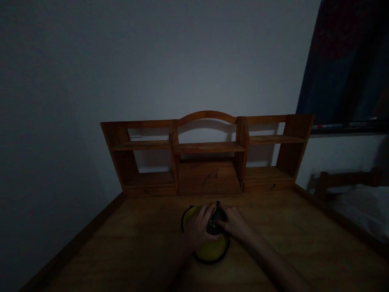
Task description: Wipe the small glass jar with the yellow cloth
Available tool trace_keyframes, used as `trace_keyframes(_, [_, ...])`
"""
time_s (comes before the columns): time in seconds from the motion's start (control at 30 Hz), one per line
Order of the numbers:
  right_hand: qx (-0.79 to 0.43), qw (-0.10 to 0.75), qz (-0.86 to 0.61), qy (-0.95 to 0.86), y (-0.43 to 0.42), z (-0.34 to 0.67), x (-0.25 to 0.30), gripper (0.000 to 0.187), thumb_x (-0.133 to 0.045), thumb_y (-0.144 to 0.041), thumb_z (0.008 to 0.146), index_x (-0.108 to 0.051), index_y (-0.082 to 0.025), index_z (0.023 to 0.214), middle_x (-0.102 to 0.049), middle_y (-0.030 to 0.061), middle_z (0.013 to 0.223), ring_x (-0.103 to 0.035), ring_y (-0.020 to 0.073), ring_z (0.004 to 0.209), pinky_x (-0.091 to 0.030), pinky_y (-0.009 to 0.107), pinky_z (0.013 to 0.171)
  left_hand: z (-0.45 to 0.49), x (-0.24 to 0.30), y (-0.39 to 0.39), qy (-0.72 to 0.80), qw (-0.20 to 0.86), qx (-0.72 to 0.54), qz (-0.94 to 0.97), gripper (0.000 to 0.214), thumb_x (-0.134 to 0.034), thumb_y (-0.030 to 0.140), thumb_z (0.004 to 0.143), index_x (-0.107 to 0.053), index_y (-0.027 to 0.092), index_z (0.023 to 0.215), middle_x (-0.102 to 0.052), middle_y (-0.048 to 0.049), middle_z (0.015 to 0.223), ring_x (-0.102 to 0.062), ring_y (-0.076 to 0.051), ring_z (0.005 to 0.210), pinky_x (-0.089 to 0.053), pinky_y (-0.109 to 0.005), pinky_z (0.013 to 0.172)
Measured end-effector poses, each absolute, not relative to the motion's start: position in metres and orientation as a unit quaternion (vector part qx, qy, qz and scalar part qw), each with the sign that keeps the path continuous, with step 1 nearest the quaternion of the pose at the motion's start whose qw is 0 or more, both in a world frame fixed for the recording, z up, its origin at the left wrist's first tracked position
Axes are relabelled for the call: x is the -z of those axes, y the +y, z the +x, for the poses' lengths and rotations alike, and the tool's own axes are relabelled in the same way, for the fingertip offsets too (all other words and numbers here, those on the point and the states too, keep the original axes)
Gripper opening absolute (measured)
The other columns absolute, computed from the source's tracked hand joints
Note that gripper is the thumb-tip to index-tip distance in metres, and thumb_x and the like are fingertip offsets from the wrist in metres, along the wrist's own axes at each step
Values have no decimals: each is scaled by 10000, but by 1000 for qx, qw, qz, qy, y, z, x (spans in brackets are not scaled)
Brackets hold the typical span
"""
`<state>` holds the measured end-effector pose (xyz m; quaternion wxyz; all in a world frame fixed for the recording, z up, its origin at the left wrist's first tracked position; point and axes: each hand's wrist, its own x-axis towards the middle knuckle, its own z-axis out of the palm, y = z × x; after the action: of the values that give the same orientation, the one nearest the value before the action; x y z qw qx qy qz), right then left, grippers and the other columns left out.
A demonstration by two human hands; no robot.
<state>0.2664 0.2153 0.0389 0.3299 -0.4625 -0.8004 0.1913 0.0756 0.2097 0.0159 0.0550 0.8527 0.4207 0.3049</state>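
A round, flat yellow thing with a black rim point(211, 250) lies on the wooden desk in front of me; its kind is hard to tell in the dim light. Above it, a small dark object with a slight shine point(214, 225) sits between my hands. My left hand point(200, 228) is curled round its left side and covers part of the yellow surface. From the right, my right hand point(233, 221) closes on the same dark object, fingers bent over it. Both hands hide much of its shape.
A wooden desktop shelf point(209, 147) with open compartments and small drawers stands along the back of the desk point(136, 239). Behind it rises a pale wall point(182, 61). At the right are a dark curtain point(343, 73) and a wooden frame point(346, 179) beside a pale, crumpled covering point(361, 209).
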Motion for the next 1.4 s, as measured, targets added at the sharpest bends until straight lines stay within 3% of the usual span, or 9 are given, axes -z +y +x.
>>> trace_keyframes(0.1, [-206,337,-468,-790,219,264,-32,474,-634,-223,755,-544,-202,1220,-681,91,1041,-646,230,921,-467,286,774,76,-17,210,416,28,-289,862,966,-769,461,620,-255,270,1415,-449,-99,1359,-516,-300,1194,-502,-417,938])
trace_keyframes(0.27, [-213,374,-444,-786,215,262,-28,361,-522,-262,871,-517,-218,1229,-682,79,1015,-653,214,898,-472,272,749,73,-20,207,393,-15,-297,870,904,-751,424,656,-276,237,1403,-450,-118,1360,-501,-297,1217,-496,-408,953])
trace_keyframes(0.6, [-139,355,-434,-817,202,261,-35,363,-375,-262,950,-426,-196,1303,-678,100,1058,-649,224,953,-449,278,793,74,-29,195,382,-66,-321,864,819,-702,427,726,-286,220,1401,-450,-125,1363,-471,-280,1252,-453,-389,1011])
trace_keyframes(0.83, [-72,331,-476,-811,203,262,-29,358,-329,-281,958,-464,-143,1260,-690,150,1015,-671,269,866,-455,319,735,77,-37,189,372,-60,-320,869,845,-683,440,757,-220,254,1438,-436,-114,1373,-458,-274,1264,-438,-394,1026])
trace_keyframes(1.0, [-79,361,-462,-806,205,264,-26,322,-331,-268,952,-518,-167,1194,-691,130,970,-665,239,838,-457,297,722,78,-35,188,371,-67,-329,866,817,-666,448,771,-230,258,1436,-446,-110,1357,-463,-274,1257,-443,-394,1021])
trace_keyframes(1.2, [-215,430,-421,-769,207,264,-28,305,-378,-314,944,-599,-207,1124,-686,76,948,-645,219,853,-459,296,768,77,-33,192,389,-41,-356,849,823,-699,446,729,-283,234,1406,-462,-110,1325,-494,-269,1219,-460,-388,1004])
trace_keyframes(1.3, [-385,491,-380,-682,215,259,-23,298,-470,-390,907,-650,-180,1018,-687,51,946,-628,214,896,-468,311,817,73,-33,197,413,-22,-380,827,798,-713,456,710,-325,238,1372,-472,-101,1306,-514,-263,1194,-484,-386,977])
trace_keyframes(1.4, [-585,496,-305,-565,220,255,-19,309,-580,-407,846,-639,-183,1051,-684,49,992,-630,202,926,-478,320,842,69,-35,198,434,-6,-414,800,802,-736,462,684,-348,238,1349,-471,-98,1300,-516,-263,1186,-486,-390,974])
